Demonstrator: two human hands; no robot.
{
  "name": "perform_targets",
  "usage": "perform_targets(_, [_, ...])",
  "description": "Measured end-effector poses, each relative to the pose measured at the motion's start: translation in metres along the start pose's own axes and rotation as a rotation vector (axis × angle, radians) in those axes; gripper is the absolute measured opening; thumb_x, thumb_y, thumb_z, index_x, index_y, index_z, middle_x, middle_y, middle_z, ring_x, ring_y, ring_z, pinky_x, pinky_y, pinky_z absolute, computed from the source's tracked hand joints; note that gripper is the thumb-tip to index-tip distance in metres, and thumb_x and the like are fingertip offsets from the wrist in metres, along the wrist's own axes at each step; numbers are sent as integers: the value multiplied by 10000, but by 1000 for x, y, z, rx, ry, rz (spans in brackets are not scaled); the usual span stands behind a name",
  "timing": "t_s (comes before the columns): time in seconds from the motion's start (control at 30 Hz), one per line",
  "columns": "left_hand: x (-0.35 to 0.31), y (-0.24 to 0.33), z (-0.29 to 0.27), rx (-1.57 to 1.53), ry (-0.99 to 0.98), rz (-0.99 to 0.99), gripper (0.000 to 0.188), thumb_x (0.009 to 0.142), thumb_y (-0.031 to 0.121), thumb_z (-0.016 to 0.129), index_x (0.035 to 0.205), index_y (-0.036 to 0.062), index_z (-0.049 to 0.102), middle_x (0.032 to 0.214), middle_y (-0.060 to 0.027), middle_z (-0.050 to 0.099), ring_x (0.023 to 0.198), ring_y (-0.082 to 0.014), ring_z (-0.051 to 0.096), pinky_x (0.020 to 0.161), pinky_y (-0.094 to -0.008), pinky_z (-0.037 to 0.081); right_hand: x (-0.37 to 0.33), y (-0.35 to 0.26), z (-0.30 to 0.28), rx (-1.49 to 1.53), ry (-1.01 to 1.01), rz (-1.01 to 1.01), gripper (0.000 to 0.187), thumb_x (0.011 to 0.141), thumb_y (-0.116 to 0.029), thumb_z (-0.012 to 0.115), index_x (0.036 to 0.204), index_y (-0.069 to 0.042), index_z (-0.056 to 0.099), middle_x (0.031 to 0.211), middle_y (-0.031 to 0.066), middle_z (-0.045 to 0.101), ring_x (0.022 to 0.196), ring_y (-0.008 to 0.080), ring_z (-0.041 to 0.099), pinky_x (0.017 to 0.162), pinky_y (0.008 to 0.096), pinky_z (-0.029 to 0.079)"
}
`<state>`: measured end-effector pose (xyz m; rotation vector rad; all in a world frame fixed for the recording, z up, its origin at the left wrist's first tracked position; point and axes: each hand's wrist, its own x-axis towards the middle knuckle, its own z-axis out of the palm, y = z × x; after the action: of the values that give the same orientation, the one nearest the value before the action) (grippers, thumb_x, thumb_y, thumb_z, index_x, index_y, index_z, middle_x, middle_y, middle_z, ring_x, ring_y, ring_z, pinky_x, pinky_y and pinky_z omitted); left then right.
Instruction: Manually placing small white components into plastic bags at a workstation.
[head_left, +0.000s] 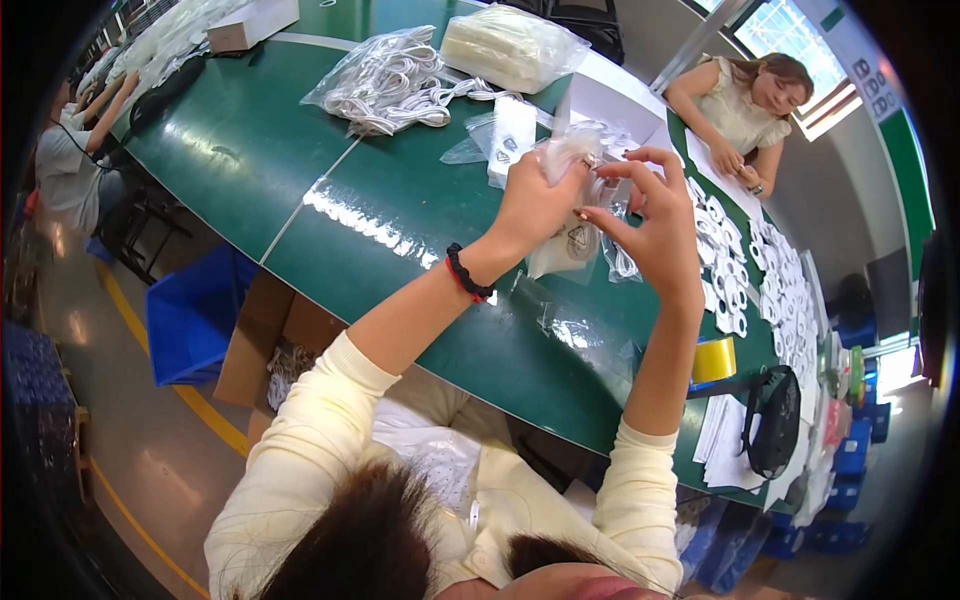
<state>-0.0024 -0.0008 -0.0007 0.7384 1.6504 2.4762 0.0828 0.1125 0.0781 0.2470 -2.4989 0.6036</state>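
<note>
Over the green table, my left hand [540,205] is closed on a clear plastic bag [566,248] with dark printed marks. The bag hangs down from my grip, and its upper part bunches above my fingers. What lies inside it is hard to make out. My right hand [652,222] is just to the right of the bag, its thumb and fingers curved and apart, with nothing visible between them. Behind my hands lie a white packet [512,135] and an open white box [610,110] with clear wrapping in it.
A bag of white cables [395,85] and a plastic-wrapped pale stack [510,45] lie at the back. Many white ring-shaped pieces [725,260] cover the right side. Yellow tape [713,360] and a black pouch [773,420] sit near the right edge. A co-worker [740,110] sits across; another person is far left.
</note>
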Motion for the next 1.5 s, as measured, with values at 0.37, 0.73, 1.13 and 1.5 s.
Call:
perform_targets(0.37, [11,10,-14,-266,-150,-98,236,909,153,472,1061,-14,542,881,-115,656,761,-168,640,677,-307,517,0,24,-9,304,-126,268,116,847,-90,587,889,18,574,892,36,608,723,56,545,621,192,429])
perform_targets(0.73, [17,8,-43,-505,-311,-641,318,888,189,475,1094,-52,492,979,-153,609,893,-266,629,765,-393,529,6,38,11,290,-29,175,348,856,-114,588,1190,-43,521,1171,102,542,968,143,567,775,272,473])
perform_targets(1.13, [-2,19,-33,-387,-824,-729,373,791,71,509,1154,-13,479,994,-147,611,885,-272,633,787,-382,524,2,23,8,554,-326,172,232,753,-19,643,972,25,579,864,61,619,829,104,569,779,246,462])
perform_targets(1.5, [-8,19,-33,-423,-955,-573,385,825,154,579,1166,4,477,996,-102,608,871,-192,625,787,-323,498,-1,10,-11,530,-297,170,258,746,90,604,1000,42,610,1080,79,558,925,143,579,803,245,477])
